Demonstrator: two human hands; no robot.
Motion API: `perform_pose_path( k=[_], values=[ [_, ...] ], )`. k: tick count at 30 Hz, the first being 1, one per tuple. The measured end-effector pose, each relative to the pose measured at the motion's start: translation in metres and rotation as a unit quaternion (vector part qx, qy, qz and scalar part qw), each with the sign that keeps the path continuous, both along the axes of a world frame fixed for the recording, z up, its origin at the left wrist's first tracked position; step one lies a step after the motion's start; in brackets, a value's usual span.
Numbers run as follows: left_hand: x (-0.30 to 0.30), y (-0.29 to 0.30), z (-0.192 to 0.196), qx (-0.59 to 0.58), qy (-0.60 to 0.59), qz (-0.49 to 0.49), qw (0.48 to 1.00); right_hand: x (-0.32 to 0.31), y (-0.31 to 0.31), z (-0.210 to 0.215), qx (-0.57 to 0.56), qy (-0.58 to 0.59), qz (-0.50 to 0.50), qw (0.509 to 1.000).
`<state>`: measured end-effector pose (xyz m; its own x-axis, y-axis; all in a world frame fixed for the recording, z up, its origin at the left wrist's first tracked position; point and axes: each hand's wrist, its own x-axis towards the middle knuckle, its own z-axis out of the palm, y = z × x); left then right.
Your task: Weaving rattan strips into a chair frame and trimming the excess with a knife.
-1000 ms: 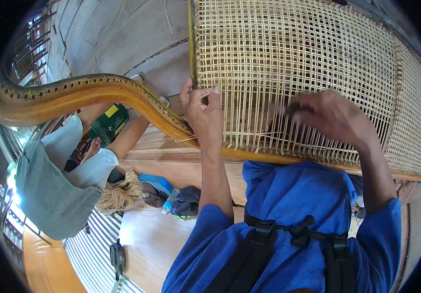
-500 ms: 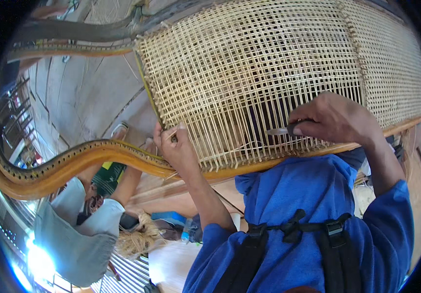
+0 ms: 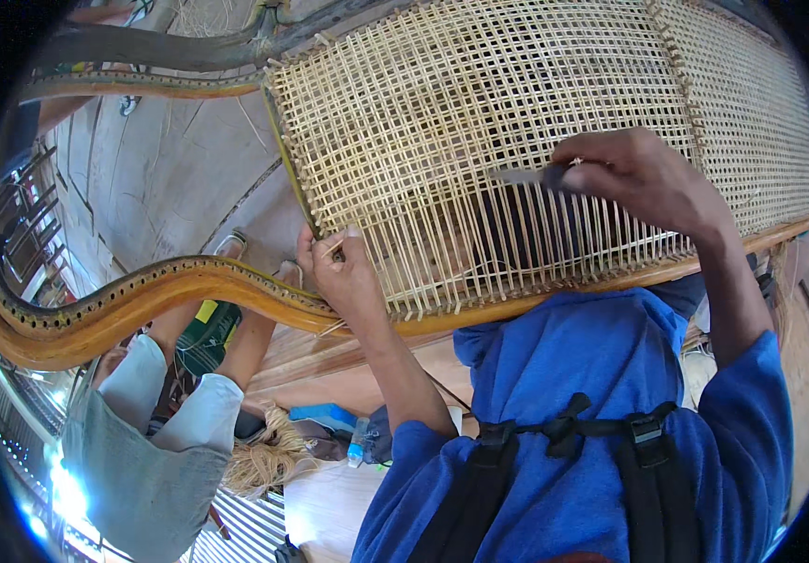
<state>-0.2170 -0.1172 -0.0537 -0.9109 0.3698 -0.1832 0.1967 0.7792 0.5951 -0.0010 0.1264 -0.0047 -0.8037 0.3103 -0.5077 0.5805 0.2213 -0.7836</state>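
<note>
A woven cane panel (image 3: 480, 122) in a curved wooden frame (image 3: 170, 291) fills the upper view. My left hand (image 3: 343, 272) pinches a thin cane strand at the panel's lower left edge, against the frame. My right hand (image 3: 639, 178) is closed on a slim metal tool (image 3: 522, 175), its tip pushed among the upright strands in the unfinished lower part of the weave. My blue sleeves and black chest straps show below.
Another person in grey shorts (image 3: 142, 450) sits at lower left, legs under the frame. A bundle of loose cane fibre (image 3: 268, 460), a blue object (image 3: 325, 416) and a small bottle (image 3: 358, 443) lie on the wooden floor (image 3: 142, 178).
The view has tilted, so the panel sits higher and larger. My right hand has risen with the tool to a higher row of the weave. My left hand stays at the panel's edge.
</note>
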Motion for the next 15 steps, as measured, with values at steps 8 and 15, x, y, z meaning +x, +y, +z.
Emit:
perform_pose_path(
  k=[8, 15],
  values=[
    [-0.008, -0.006, -0.003, 0.003, -0.003, -0.026, 1.0, 0.116, 0.017, 0.029, -0.088, -0.035, -0.37, 0.924],
    [-0.002, 0.0, 0.003, -0.017, 0.01, -0.026, 0.999, 0.077, 0.005, 0.037, -0.078, -0.162, 0.039, 0.983]
  ],
)
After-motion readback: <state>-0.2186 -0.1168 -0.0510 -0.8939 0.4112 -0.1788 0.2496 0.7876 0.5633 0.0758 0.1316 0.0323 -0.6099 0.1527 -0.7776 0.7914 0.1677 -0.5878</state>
